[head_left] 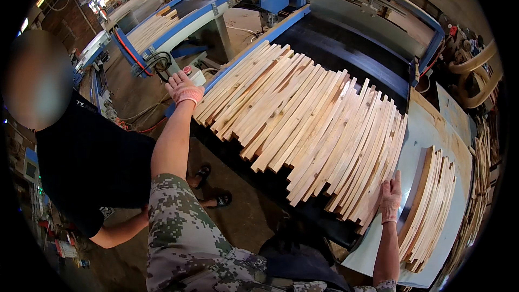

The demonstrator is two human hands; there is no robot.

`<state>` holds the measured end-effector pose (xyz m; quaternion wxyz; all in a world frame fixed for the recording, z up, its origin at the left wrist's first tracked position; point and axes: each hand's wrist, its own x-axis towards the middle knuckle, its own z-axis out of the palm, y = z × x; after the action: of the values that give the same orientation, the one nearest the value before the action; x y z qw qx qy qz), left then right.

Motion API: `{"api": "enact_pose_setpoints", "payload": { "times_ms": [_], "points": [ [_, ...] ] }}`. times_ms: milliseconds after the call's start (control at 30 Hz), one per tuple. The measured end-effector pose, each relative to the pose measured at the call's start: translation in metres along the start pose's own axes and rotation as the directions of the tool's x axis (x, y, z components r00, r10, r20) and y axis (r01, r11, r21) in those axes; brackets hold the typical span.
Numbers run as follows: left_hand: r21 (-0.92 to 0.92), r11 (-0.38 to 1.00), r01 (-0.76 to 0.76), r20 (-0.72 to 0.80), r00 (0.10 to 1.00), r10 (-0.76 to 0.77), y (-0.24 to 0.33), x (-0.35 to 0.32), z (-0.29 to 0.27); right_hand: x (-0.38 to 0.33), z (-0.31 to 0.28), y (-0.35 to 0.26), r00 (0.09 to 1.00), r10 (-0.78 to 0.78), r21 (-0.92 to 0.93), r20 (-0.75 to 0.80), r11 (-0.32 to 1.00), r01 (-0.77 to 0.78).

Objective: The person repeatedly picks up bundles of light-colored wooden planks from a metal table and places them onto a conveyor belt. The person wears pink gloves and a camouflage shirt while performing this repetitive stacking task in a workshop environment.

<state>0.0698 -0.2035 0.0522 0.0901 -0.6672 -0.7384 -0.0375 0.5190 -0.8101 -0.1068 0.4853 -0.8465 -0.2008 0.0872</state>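
The wooden strips (303, 124) lay side by side on the near part of the dark belt (335, 46), forming a broad row across it, their ends staggered at both edges. Judging by how they lay, the spreading looked largely done: the row reached from the belt's left rail to its right side, with hardly a gap showing. The ragged ends had not been evened up, and the far stretch of the belt was bare.

The right hand (390, 200) was at the belt's right side, fingers straight and gripping nothing, beside the outermost strip; whether it pressed on the wood could not be told. The left hand (185, 87) was just off the belt's left rail, fingers loosely extended at a control box (197, 78) with a red button (187, 70); it grasped no strip, and contact with the button was unclear.

Right of the belt, a smaller bundle (430, 211) lay on a grey panel (419, 140), apparently left over and not laid out. Left of the belt stood a co-worker in a dark shirt (97, 162); beyond them, another conveyor (186, 11) carried more strips (154, 30).
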Motion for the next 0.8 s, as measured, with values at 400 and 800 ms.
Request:
{"api": "enact_pose_setpoints", "payload": {
  "times_ms": [400, 800],
  "points": [
    [-0.326, 0.924, -0.2, -0.141, 0.977, 0.161, -0.043, -0.033, 0.015, -0.045, 0.001, -0.044, 0.995, 0.093, -0.035, -0.03, 0.995, -0.094],
    [-0.611, -0.582, -0.537, -0.786, 0.324, 0.526, 0.05, -0.431, -0.043, -0.185, -0.046, -0.056, 0.934, 0.097, 0.471, 0.344, 0.843, -0.261]
  ]
}}
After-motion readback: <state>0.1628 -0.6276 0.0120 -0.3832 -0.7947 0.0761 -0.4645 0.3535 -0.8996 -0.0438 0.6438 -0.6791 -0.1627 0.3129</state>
